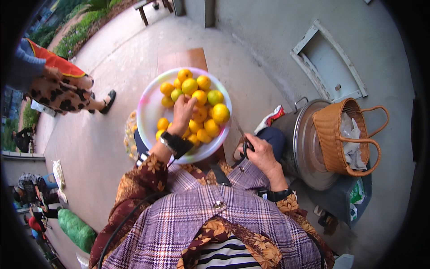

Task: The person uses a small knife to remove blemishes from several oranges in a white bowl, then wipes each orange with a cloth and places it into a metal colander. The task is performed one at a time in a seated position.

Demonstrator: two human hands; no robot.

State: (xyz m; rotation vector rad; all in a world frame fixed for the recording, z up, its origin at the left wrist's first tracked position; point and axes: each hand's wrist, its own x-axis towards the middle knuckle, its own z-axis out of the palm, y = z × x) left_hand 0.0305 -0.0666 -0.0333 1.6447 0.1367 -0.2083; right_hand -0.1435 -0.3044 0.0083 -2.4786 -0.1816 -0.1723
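A white plastic basin (pixel 142 124) with pink tints stands before me, holding many yellow-orange citrus fruits (pixel 200 114), some partly green. My left hand (pixel 184 112) reaches into it from the near side, its fingers bent over the fruits in the middle. Whether the fingertips grip a fruit is hidden by the hand. To the right of the basin, my right hand (pixel 260 151) is closed around the black handle of what look like scissors (pixel 247 147). Their thin blade points up and left towards the rim, away from the fruits.
Under the basin's far side shows a brown wooden board (pixel 188 59). A clear bag of fruit or peel (pixel 130 136) lies left of it. At the right, a tan woven basket (pixel 327 134) sits on a large lidded metal pot (pixel 302 148). A person (pixel 63 80) stands at the left.
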